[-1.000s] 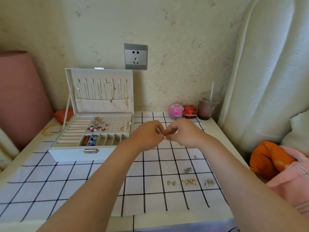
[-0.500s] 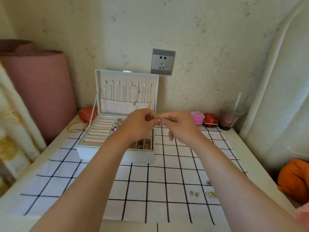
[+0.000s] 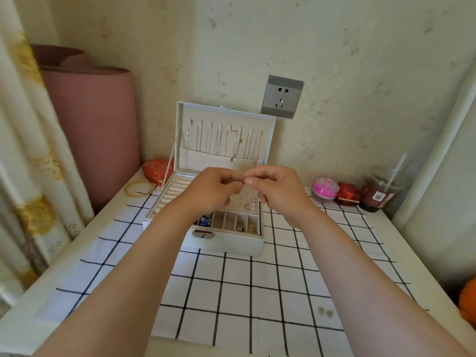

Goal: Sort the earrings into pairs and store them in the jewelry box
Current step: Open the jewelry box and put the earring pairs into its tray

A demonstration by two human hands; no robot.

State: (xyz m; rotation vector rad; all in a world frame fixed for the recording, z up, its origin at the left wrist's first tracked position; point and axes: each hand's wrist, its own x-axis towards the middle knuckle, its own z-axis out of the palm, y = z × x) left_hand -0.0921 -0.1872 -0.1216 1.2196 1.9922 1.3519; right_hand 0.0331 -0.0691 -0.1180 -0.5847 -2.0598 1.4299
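open white jewelry box [image 3: 226, 243] on checked cloth [image 3: 231, 292]; left hand [image 3: 213, 189] and right hand [image 3: 275, 188] above it, fingertips pinched together, item between them too small to tell; two pale studs [image 3: 325, 312] on cloth near right.

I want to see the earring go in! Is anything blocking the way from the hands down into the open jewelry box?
Nothing visible blocks it. The left hand and right hand pinch together right above the jewelry box, whose lid stands open. The peg board below them is uncovered. The earring itself is too small to make out.
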